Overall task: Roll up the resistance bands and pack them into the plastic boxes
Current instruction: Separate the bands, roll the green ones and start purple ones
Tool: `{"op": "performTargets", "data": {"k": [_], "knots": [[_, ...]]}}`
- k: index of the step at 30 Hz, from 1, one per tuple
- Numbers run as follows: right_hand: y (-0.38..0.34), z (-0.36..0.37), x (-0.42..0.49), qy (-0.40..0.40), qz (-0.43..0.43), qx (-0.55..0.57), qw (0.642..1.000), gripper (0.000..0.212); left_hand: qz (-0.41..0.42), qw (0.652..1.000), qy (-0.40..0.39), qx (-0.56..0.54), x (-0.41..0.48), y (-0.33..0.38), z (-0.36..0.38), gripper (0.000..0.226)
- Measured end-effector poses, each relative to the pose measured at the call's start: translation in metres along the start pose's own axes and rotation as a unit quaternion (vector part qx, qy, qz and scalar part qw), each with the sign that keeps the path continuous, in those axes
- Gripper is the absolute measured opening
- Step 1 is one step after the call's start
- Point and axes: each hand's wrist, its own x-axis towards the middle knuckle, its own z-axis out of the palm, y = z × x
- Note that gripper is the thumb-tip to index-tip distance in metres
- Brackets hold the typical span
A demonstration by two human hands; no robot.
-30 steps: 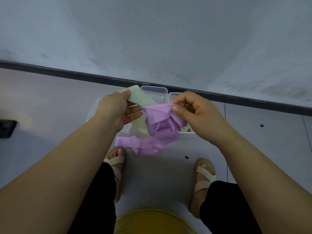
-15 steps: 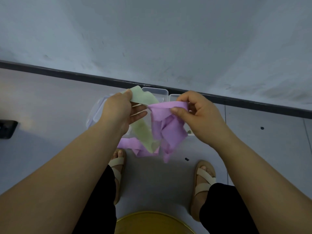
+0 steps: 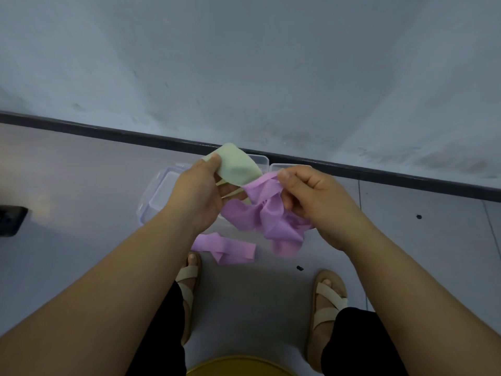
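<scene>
Left hand: pinched the green band under its thumb, raised above the boxes.
Right hand: fingers curled round the top edge of the purple band, which hung bunched between both hands, touching the green one.
Purple strip: lay on the floor by the left sandal; possibly that band's tail, the join being hidden.
Boxes: clear plastic, on the floor by the wall's dark skirting, mostly hidden behind the hands.

Grey floor, clear plastic boxes by the skirting, purple band end, sandalled feet
</scene>
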Motion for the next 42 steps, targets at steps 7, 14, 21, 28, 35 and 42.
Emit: {"op": "performTargets", "data": {"k": [7,14,21,28,35,42], "knots": [[-0.002,-0.007,0.000,-0.039,0.007,-0.036,0.999,0.011,-0.002,0.987,-0.119,0.104,-0.003,-0.003,0.000,0.017],[0.013,-0.022,0.006,-0.065,-0.026,-0.370,0.926,0.033,0.068,0.969,0.021,0.238,0.010,-0.007,-0.006,0.019],[0.007,-0.027,0.005,0.036,0.025,-0.125,0.991,0.003,0.075,0.974,0.084,0.197,0.016,0.000,-0.012,0.015],[0.002,-0.011,0.004,0.084,-0.025,0.089,0.992,0.006,0.081,0.969,0.093,0.215,0.016,-0.002,-0.012,0.017],[0.002,-0.013,0.004,0.216,-0.108,-0.057,0.969,0.020,0.079,0.977,0.097,0.174,0.011,-0.001,-0.009,0.018],[0.006,-0.021,0.010,0.276,-0.077,-0.050,0.957,0.016,0.075,0.986,0.091,0.115,0.012,0.000,-0.009,0.027]]}}
